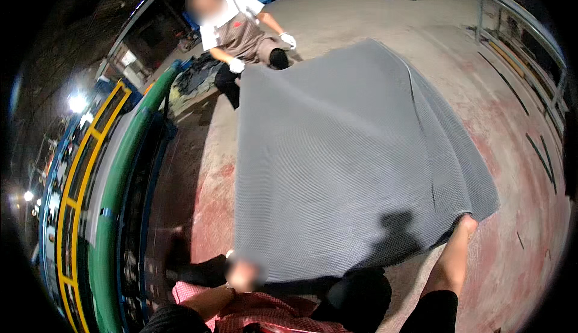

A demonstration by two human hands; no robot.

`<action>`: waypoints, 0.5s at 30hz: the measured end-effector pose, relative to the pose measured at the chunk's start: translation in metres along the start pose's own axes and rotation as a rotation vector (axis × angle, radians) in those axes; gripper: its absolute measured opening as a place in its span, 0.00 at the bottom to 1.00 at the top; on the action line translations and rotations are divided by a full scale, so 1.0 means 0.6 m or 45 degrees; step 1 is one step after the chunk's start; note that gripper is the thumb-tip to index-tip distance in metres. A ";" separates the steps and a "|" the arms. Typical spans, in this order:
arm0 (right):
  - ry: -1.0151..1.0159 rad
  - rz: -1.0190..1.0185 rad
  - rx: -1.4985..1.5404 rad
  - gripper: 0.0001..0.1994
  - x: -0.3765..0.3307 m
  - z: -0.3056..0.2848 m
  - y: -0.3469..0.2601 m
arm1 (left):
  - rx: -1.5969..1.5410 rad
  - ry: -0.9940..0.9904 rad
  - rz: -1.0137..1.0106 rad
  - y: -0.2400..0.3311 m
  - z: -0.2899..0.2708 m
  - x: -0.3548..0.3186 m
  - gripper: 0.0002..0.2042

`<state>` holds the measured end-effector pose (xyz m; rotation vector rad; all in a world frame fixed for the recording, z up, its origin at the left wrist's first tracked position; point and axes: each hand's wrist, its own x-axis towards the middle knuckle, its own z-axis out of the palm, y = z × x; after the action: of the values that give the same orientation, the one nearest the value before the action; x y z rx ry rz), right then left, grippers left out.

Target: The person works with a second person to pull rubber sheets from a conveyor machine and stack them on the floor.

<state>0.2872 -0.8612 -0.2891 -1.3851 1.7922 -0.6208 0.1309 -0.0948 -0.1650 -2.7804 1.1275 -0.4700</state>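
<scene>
A grey fine-mesh sheet (337,146) was spread between the person and a crouching co-worker (241,38), over the reddish concrete floor (518,231) and to the right of a long green roll (129,164). The person's right hand (466,225) was clenched on the sheet's near edge toward the right, its fingers partly hidden by the mesh; the left hand (244,274) was at the near left corner, too blurred to tell whether it gripped or merely touched. The co-worker's one gloved hand (236,66) was at the far left corner, while the other gloved hand (288,40) was apart from it. The sheet looked thin and pliable yet springy, with shallow creases and a loose overlapping layer along its right side; it was probably light for its area but awkward by its breadth, not fragile, though its cut edges might scratch or snag. The corners seemed the best holds, with both layers pinched together at the right, where the lower one stuck out past the right hand. Its straight left edge pointed from near to far, roughly alongside the roll, and its long axis probably ran that way, although the lens's bending made this uncertain.
</scene>
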 end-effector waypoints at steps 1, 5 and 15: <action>-0.001 0.030 -0.239 0.20 -0.030 -0.005 -0.007 | 0.028 0.047 -0.037 0.015 -0.006 -0.010 0.05; -0.020 -0.623 -0.317 0.26 -0.172 -0.086 -0.023 | 0.110 0.212 -0.161 0.057 -0.021 -0.029 0.06; -0.911 -1.032 -0.227 0.10 -0.301 -0.109 -0.037 | -0.044 -0.153 -0.578 0.073 -0.069 0.010 0.10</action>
<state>0.2671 -0.7004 -0.1838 -2.1249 0.7003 -0.2804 0.0926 -0.1299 -0.1335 -3.0432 0.4790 -0.3132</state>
